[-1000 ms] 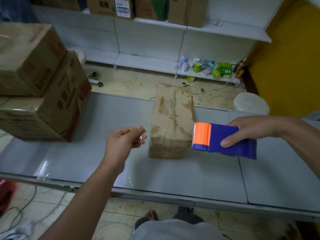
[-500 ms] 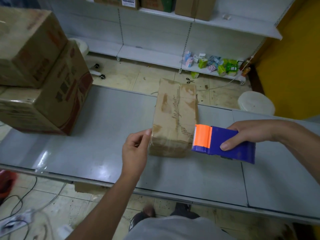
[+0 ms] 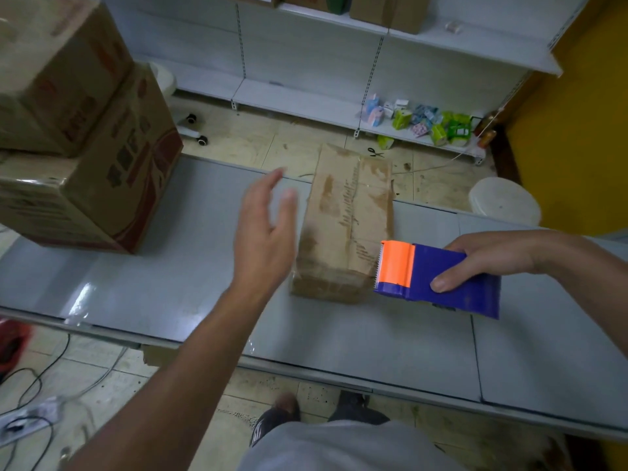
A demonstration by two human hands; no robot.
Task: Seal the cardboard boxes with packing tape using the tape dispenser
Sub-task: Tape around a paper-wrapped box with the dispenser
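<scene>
Left hand hovers, right hand grips dispenser — grey table, tiled floor.

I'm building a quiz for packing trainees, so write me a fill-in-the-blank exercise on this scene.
1. The right hand grips the blue plastic tape dispenser, whose toothed front end is ____.
2. The left hand, fingers straight, holds ____.
3. The two large stacked cardboard boxes sit to the ____ of the narrow brown cardboard box.
Missing words: orange; nothing; left.
</scene>
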